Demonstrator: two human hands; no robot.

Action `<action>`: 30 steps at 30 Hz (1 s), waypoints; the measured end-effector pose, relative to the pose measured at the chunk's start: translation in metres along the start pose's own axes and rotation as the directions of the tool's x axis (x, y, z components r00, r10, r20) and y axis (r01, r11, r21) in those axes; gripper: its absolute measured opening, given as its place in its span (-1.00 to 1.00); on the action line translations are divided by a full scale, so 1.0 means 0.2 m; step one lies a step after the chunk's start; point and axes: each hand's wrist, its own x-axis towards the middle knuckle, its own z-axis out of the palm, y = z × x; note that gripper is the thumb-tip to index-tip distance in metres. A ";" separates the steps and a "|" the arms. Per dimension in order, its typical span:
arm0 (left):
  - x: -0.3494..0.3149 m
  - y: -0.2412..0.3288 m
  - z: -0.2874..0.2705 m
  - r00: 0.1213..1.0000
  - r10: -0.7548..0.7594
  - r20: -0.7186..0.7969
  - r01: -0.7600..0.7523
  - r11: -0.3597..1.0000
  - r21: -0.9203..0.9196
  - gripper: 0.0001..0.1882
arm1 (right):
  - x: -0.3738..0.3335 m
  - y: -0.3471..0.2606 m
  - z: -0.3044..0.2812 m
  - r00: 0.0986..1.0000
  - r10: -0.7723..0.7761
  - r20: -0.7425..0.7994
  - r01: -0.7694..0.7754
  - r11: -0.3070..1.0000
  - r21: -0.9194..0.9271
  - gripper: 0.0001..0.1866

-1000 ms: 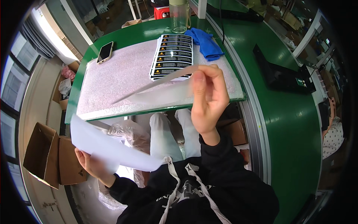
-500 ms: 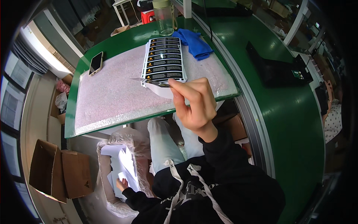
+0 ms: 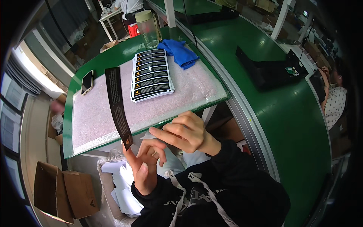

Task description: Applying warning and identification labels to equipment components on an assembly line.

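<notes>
A long black label strip [image 3: 116, 102] with small print and an orange mark hangs from the tip of my left hand's [image 3: 145, 164] index finger. That finger points up at the strip's near end, with the thumb held apart. To its right, my right hand [image 3: 189, 132] is half curled, its index finger stretched toward the left hand. Nothing shows in the right hand; its thumb is hidden. Beyond, a stack of printed label sheets [image 3: 151, 73], black bands on white, lies on the pinkish bubble-wrap pad [image 3: 181, 98].
On the green table [image 3: 68, 132] are a phone [image 3: 87, 82], a bottle [image 3: 147, 30] and a blue cloth [image 3: 179, 53]. A plastic-lined box of white paper [image 3: 123, 189] and an open carton [image 3: 56, 191] stand below. The belt [image 3: 272, 121] at right carries a black part [image 3: 268, 72].
My left hand has come up from the box of paper to the strip. The right hand has drawn back, and the strip now hangs from the left index finger. Its white backing is gone.
</notes>
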 end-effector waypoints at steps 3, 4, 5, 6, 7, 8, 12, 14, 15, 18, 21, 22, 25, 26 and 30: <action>-0.01 -0.02 0.07 0.973 0.036 -0.227 0.003 0.985 0.171 -0.15 | -0.01 -0.02 -0.01 0.999 0.005 0.038 -0.006 1.000 0.016 -0.71; 0.00 -0.02 0.07 0.970 0.071 -0.232 -0.019 0.975 0.219 -0.16 | 0.00 -0.03 0.00 0.997 -0.005 0.082 0.000 0.998 0.058 -0.72; 0.00 -0.01 0.07 0.966 0.106 -0.236 -0.040 0.963 0.268 -0.17 | 0.00 -0.03 0.00 0.992 -0.016 0.125 0.004 0.995 0.102 -0.73; 0.01 -0.01 0.07 0.961 0.141 -0.238 -0.061 0.947 0.316 -0.18 | 0.01 -0.03 -0.02 0.992 -0.013 0.123 0.001 0.995 0.098 -0.73; 0.01 -0.01 0.07 0.962 0.139 -0.233 -0.059 0.947 0.317 -0.18 | 0.03 -0.03 -0.05 0.986 0.062 0.153 -0.085 0.985 0.150 -0.75; 0.01 0.00 0.04 0.967 0.132 -0.216 -0.035 0.915 0.402 -0.20 | 0.04 -0.02 -0.07 0.974 0.131 0.184 -0.168 0.965 0.203 -0.77; 0.00 -0.01 -0.06 0.985 0.123 -0.117 -0.022 0.776 0.631 -0.25 | 0.05 0.04 -0.14 0.935 0.186 0.303 -0.240 0.959 0.151 -0.83; 0.01 -0.01 -0.09 0.992 0.127 -0.001 -0.084 0.661 0.746 -0.27 | 0.04 0.05 -0.18 0.920 0.187 0.344 -0.231 0.969 0.089 -0.85; 0.01 -0.03 -0.10 0.992 0.125 0.008 -0.089 0.662 0.744 -0.27 | 0.04 0.05 -0.20 0.906 0.214 0.364 -0.244 0.969 0.037 -0.86; 0.06 -0.07 -0.03 0.978 0.195 -0.079 -0.074 0.672 0.737 -0.28 | 0.04 0.09 -0.34 0.896 0.335 0.293 -0.258 0.927 -0.272 -0.87; 0.08 -0.05 -0.16 0.969 0.196 -0.153 -0.020 0.674 0.738 -0.28 | 0.06 0.36 -0.59 0.897 0.427 -0.116 -0.366 0.566 -0.739 -0.82; 0.08 -0.04 -0.19 0.962 0.195 -0.190 0.010 0.673 0.740 -0.28 | 0.06 0.48 -0.70 0.868 0.421 -0.263 -0.448 0.437 -0.780 -0.70; 0.04 -0.02 -0.25 0.960 0.159 -0.230 0.060 0.686 0.725 -0.27 | -0.06 0.80 -1.00 0.394 0.473 -0.788 -0.765 -0.307 -0.566 -0.34; 0.03 -0.01 -0.27 0.958 0.136 -0.253 0.090 0.696 0.713 -0.27 | -0.12 0.90 -1.11 0.286 0.460 -0.841 -0.751 -0.437 -0.495 -0.29; -0.02 0.01 -0.36 0.961 0.115 -0.250 0.095 0.714 0.694 -0.27 | -0.35 1.12 -1.47 -0.062 0.410 -0.910 -0.610 -0.737 -0.290 -0.14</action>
